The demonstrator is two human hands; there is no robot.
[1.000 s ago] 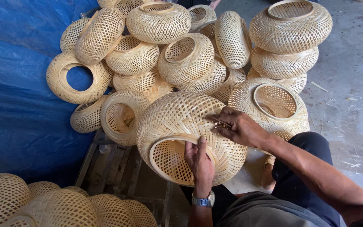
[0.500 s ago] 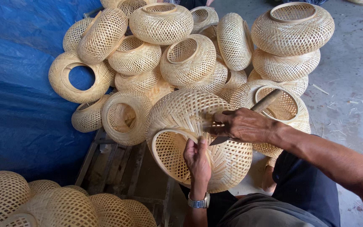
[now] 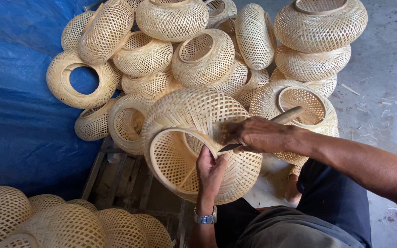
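Since a second ago: right hand (image 3: 253, 134) has drawn back from the weave toward the rim, and its knife (image 3: 235, 147) with wooden handle now shows, blade laid at the ring edge, so trimming of the rim appears under way. Woven bamboo basket (image 3: 198, 138): tilted in the lap, mouth toward the wearer, before the heap of baskets (image 3: 171, 18). Left hand (image 3: 210, 172): palm up, grip clamped on the rim; right grip closed round the knife.
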